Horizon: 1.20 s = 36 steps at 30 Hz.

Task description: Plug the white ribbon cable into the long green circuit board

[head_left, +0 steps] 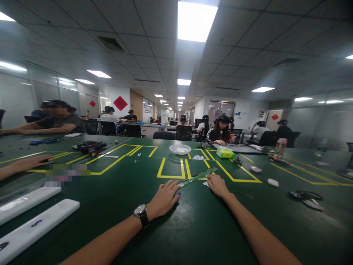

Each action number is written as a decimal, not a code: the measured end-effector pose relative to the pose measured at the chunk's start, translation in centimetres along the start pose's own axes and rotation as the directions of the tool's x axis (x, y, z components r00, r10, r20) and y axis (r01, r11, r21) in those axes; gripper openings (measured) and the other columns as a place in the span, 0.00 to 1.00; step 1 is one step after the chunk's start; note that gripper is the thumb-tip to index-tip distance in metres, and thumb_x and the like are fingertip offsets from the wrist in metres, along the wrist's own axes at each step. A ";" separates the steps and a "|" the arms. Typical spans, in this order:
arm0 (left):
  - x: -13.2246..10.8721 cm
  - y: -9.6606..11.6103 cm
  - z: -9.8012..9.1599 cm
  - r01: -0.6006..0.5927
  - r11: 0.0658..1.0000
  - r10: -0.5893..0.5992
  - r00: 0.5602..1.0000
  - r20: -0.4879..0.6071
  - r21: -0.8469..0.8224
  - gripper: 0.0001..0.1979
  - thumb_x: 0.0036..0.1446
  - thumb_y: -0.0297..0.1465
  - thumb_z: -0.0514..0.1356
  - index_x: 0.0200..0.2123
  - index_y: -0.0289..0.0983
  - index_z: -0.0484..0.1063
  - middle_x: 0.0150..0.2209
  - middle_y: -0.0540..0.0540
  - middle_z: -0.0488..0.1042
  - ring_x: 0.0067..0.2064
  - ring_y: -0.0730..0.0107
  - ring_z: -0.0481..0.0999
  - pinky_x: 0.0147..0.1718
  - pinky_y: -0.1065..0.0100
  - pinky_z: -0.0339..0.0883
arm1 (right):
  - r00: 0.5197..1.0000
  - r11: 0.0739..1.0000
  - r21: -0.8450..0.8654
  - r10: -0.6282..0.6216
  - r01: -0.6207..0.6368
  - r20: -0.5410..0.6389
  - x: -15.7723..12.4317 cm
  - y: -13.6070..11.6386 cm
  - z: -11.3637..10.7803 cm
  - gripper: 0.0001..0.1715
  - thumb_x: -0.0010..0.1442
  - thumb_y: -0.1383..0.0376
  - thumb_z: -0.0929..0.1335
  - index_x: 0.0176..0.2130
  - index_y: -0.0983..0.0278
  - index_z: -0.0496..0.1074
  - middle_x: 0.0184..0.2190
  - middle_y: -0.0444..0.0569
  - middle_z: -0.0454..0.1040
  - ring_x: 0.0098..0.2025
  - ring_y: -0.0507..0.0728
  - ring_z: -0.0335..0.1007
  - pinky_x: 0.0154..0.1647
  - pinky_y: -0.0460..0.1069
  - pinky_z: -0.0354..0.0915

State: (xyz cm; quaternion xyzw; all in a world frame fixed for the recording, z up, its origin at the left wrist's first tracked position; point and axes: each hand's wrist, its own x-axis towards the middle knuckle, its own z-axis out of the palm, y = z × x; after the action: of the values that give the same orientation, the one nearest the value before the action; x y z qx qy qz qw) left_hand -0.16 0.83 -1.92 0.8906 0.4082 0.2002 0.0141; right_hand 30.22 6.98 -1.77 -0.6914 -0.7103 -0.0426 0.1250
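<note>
A long, narrow green circuit board [197,177] slants across the table in front of me, its far end up and to the right. My left hand [165,197], with a watch [141,214] on its wrist, has its fingers closed on the near left end, thumb lower down. Curled fingers of my right hand [217,185] are at the lower edge near the right end; their tips are partly hidden. Beside them lies a small white scrap [205,183]. Beyond the board stands a white round basket [180,149].
Yellow tape [171,176] marks the green table [190,228]. White bars [41,224] and another person's hand [35,162] are at left, with a black tool [89,147] beyond. A green packet [225,152], white case [273,182] and dark cable-like item [306,197] lie right.
</note>
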 end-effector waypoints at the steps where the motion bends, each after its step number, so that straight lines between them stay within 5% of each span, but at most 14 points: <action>1: 0.0 -0.1 0.1 0.006 1.000 -0.006 1.000 0.020 0.002 0.19 0.65 0.39 0.46 0.57 0.43 0.61 0.62 0.44 0.59 0.62 0.56 0.53 0.55 0.52 0.52 | 1.000 1.000 -0.001 0.001 -0.001 0.007 -0.1 0.1 -0.1 0.20 0.62 0.62 0.58 0.48 0.63 0.71 0.49 0.55 0.69 0.53 0.62 0.61 0.50 0.54 0.56; 8: -0.1 0.4 -0.9 -0.073 0.995 0.073 0.997 -0.005 -0.073 0.16 0.64 0.38 0.48 0.49 0.40 0.68 0.49 0.42 0.71 0.50 0.59 0.65 0.46 0.59 0.59 | 0.976 0.983 -0.068 0.159 -0.170 -0.150 -0.5 0.3 -0.8 0.21 0.62 0.64 0.58 0.52 0.65 0.68 0.54 0.57 0.66 0.56 0.64 0.56 0.55 0.59 0.51; 11: -0.1 1.3 -1.6 -0.180 0.976 0.177 0.984 -0.033 -0.125 0.14 0.64 0.36 0.48 0.46 0.40 0.70 0.42 0.44 0.73 0.45 0.61 0.66 0.42 0.62 0.60 | 0.971 0.995 -0.044 0.072 -0.084 -0.227 -0.9 -1.3 -1.2 0.22 0.62 0.62 0.59 0.55 0.64 0.65 0.56 0.56 0.64 0.58 0.63 0.54 0.55 0.56 0.51; 17: -0.8 4.0 -2.7 -0.411 0.892 0.425 0.904 0.040 -0.187 0.13 0.65 0.31 0.47 0.45 0.40 0.71 0.39 0.45 0.73 0.43 0.64 0.67 0.43 0.65 0.59 | 0.994 0.998 0.035 -0.056 0.060 -0.094 -2.7 -6.4 -0.9 0.29 0.61 0.48 0.59 0.51 0.64 0.68 0.49 0.58 0.70 0.52 0.66 0.61 0.49 0.57 0.57; 20: -1.0 4.9 -2.9 -0.438 0.872 0.460 0.886 0.056 -0.220 0.14 0.64 0.30 0.48 0.46 0.41 0.70 0.38 0.45 0.73 0.42 0.65 0.68 0.42 0.66 0.59 | 0.989 0.989 0.039 -0.138 0.140 -0.055 -3.7 -8.0 -0.5 0.28 0.58 0.50 0.63 0.52 0.63 0.67 0.49 0.57 0.68 0.53 0.66 0.60 0.49 0.57 0.58; 28: -0.2 2.5 -1.5 -0.152 0.959 0.126 0.985 -0.120 -0.241 0.14 0.64 0.30 0.48 0.47 0.39 0.70 0.41 0.45 0.72 0.43 0.64 0.67 0.43 0.65 0.61 | 0.893 0.866 0.217 -0.440 0.450 -0.095 -5.2 -9.6 -1.3 0.23 0.57 0.67 0.63 0.52 0.64 0.66 0.48 0.54 0.69 0.52 0.58 0.63 0.54 0.50 0.56; 36: 0.8 -0.6 0.0 0.044 0.899 -0.092 0.992 -0.090 -0.436 0.18 0.62 0.36 0.50 0.53 0.39 0.66 0.42 0.45 0.73 0.46 0.61 0.68 0.47 0.62 0.61 | 0.901 0.851 0.299 -0.422 0.433 -0.102 -5.7 -10.8 -2.0 0.24 0.52 0.73 0.63 0.49 0.62 0.70 0.43 0.51 0.73 0.46 0.57 0.68 0.48 0.47 0.60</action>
State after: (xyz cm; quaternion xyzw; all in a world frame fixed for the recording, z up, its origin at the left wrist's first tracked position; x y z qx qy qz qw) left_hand -0.11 1.80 -1.78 0.8381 0.3847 0.3332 0.1965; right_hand 19.79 0.59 0.05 -0.4866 -0.8415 0.0329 0.2325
